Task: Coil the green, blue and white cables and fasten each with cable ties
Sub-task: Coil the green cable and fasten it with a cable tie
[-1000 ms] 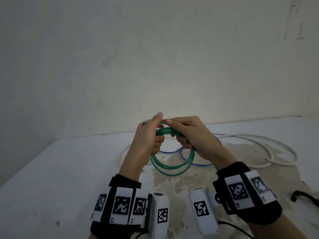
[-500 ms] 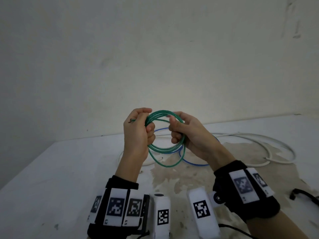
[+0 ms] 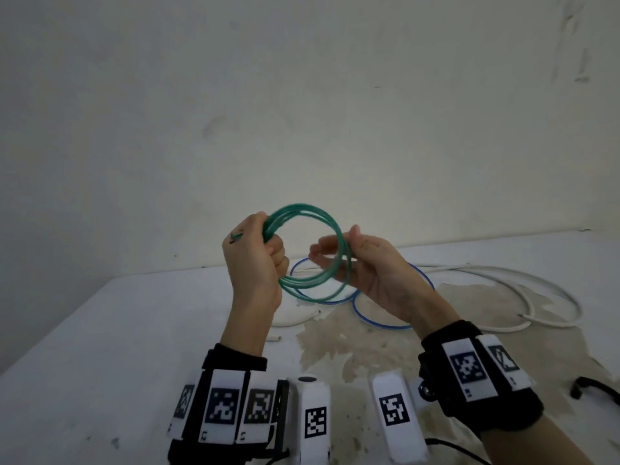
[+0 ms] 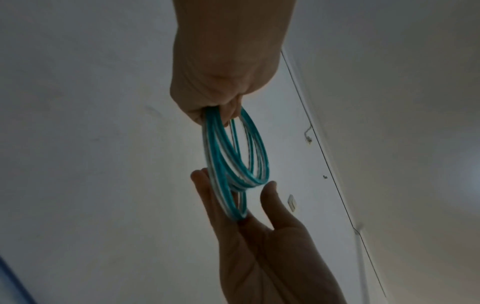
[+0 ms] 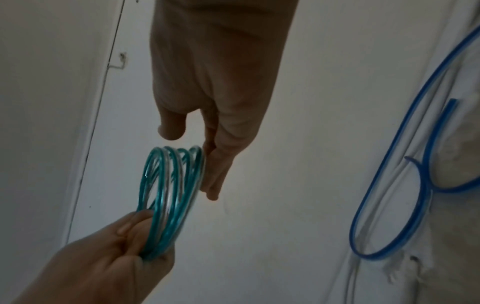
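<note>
1. Head view: the green cable [image 3: 307,253], a coil of several turns, is held upright above the worktop [image 3: 100,330]. The left hand [image 3: 255,260] is fisted round one side; the right hand [image 3: 362,263], which gripped the coil a moment earlier, is now spread beside it. Coiling appears finished, tying not yet begun. The blue cable [image 3: 379,322] and white cable [image 3: 536,283] lie loose. Wrist markers carry patterns, no readable writing.
2. Left wrist view: the fisted grip is confirmed.
3. Right wrist view: straight fingers [image 5: 215,176] touch the coil.
</note>
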